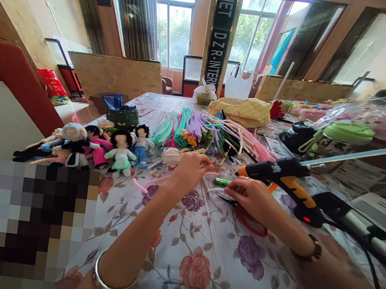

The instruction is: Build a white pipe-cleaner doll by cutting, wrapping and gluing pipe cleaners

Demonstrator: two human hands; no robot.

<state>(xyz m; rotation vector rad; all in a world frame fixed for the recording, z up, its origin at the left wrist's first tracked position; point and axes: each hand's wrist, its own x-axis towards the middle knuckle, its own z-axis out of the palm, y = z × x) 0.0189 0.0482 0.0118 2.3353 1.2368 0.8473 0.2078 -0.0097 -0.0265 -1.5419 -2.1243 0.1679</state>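
My left hand (192, 169) is above the flowered cloth, its thumb and fingers pressed together; what lies between them is too small to tell. A pink fuzzy stem (141, 188) lies beside that wrist. My right hand (249, 194) pinches the end of a white fuzzy stem (214, 190). Beneath it are red-handled scissors (260, 229), blades partly hidden. A green lighter (221, 182) lies by its fingertips. An orange and black glue gun (293, 187) rests right of my right hand. Behind my left hand lies a pale, unclear doll piece (171, 157).
Several fuzzy dolls (120, 152) crowd the left. Bundles of coloured stems (197, 128) lie behind the hands, with a yellow checked pouch (241, 110) beyond. At the right are a green-lidded jar (349, 133), a power strip (356, 216) and a black cable (360, 242).
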